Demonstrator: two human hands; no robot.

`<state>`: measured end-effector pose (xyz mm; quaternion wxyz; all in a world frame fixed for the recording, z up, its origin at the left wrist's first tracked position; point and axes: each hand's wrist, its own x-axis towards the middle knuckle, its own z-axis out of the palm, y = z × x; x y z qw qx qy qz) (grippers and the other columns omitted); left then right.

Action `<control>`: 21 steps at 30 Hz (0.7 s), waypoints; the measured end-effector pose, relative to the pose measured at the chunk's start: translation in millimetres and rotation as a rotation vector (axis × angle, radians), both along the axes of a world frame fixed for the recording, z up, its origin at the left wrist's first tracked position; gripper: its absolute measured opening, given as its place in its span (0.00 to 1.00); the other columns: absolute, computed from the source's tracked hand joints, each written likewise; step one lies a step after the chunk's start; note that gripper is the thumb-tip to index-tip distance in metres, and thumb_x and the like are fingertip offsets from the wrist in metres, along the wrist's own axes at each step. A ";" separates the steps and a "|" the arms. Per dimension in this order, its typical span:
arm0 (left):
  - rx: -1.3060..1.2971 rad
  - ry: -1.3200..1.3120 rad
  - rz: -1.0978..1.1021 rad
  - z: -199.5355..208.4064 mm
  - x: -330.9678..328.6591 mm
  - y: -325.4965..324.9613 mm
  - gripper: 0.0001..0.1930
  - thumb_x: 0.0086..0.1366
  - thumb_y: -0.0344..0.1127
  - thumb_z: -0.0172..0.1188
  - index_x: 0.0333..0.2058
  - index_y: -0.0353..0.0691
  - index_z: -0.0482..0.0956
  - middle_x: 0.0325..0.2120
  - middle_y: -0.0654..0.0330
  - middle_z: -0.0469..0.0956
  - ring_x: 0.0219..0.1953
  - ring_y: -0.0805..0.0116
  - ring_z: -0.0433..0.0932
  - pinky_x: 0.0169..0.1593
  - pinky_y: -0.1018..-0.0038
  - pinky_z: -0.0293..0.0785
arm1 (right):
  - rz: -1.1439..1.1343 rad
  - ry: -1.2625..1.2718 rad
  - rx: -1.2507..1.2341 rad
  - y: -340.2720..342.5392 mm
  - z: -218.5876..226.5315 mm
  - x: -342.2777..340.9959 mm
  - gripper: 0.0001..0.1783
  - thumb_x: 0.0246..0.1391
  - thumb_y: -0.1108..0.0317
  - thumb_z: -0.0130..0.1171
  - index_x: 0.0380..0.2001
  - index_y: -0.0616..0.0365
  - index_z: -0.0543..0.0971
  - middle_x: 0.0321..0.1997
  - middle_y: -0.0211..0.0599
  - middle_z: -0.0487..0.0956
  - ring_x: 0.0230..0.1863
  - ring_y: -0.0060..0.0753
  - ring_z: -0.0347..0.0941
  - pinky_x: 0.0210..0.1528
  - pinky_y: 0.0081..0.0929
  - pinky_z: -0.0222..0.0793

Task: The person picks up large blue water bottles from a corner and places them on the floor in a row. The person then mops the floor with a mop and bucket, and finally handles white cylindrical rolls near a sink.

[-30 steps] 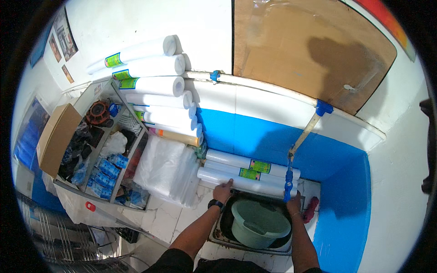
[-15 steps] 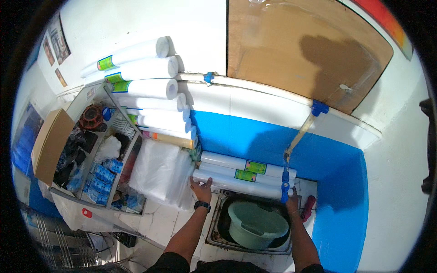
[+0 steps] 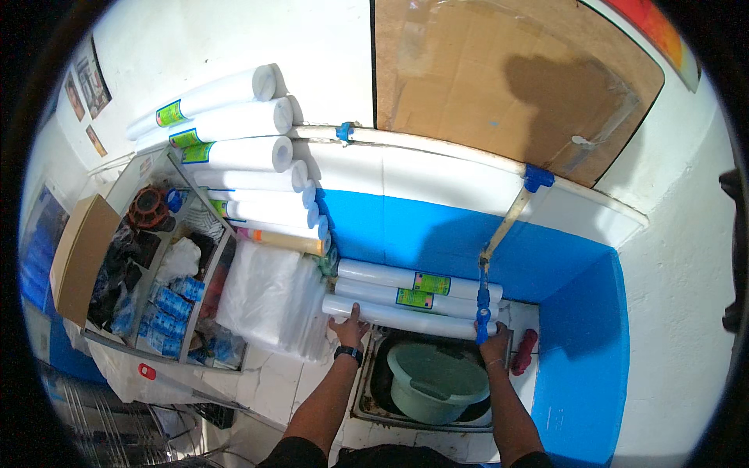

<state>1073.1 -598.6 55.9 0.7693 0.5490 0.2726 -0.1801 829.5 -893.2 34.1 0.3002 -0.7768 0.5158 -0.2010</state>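
Note:
Both hands are at a white plastic roll [image 3: 406, 316], the nearest of three lying side by side behind the sink. My left hand [image 3: 350, 331] grips its left end from the near side, thumb up against the roll and fingers around it. At the other end, my right hand [image 3: 494, 347] has its fingers closed on the roll, partly behind the blue tap [image 3: 483, 316]. Behind it lie a middle roll [image 3: 367, 293] and a far roll [image 3: 374, 273], each with a green label. A pale green basin [image 3: 437, 382] sits in the sink [image 3: 367, 409] between my forearms.
A stack of clear plastic bags [image 3: 261, 292] lies left of the rolls. More white rolls [image 3: 242, 156] are piled behind it. A glass case [image 3: 160, 312] with blue packs stands further left. A dark red object [image 3: 524, 351] lies right of the sink; a pipe [image 3: 511, 218] descends to the tap.
The nearest roll has shifted slightly toward me, away from the middle one, with both hands on it. My left thumb now lies closer against it. The whole view has moved a little.

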 end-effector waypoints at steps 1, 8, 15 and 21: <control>0.007 0.050 -0.003 2.3 3.1 -1.5 0.53 0.58 0.42 0.74 0.69 0.50 0.40 0.55 0.46 0.69 0.50 0.49 0.75 0.45 0.57 0.83 | 0.001 -0.025 0.000 0.6 1.2 0.6 0.44 0.48 0.48 0.73 0.59 0.69 0.69 0.59 0.64 0.71 0.60 0.60 0.70 0.61 0.49 0.67; -0.096 -0.080 -0.027 19.9 -7.5 -8.7 0.41 0.59 0.42 0.72 0.63 0.48 0.52 0.59 0.50 0.65 0.56 0.51 0.71 0.49 0.56 0.80 | -0.063 -0.057 -0.015 10.9 27.0 -1.3 0.39 0.53 0.46 0.69 0.56 0.69 0.73 0.58 0.61 0.72 0.63 0.59 0.67 0.64 0.49 0.63; -0.098 -0.181 -0.035 46.8 -11.4 -7.1 0.40 0.64 0.44 0.67 0.65 0.46 0.50 0.58 0.50 0.65 0.56 0.51 0.71 0.53 0.55 0.78 | -0.005 -0.332 0.051 10.8 26.9 -14.3 0.32 0.62 0.54 0.63 0.59 0.69 0.71 0.60 0.58 0.71 0.63 0.55 0.67 0.66 0.44 0.61; -0.150 -0.226 -0.182 37.6 3.9 -8.7 0.46 0.63 0.46 0.69 0.68 0.44 0.45 0.59 0.50 0.65 0.56 0.51 0.72 0.50 0.55 0.79 | 0.041 -0.467 0.104 7.3 31.5 -12.8 0.35 0.62 0.56 0.64 0.64 0.69 0.67 0.63 0.53 0.71 0.64 0.45 0.68 0.62 0.35 0.66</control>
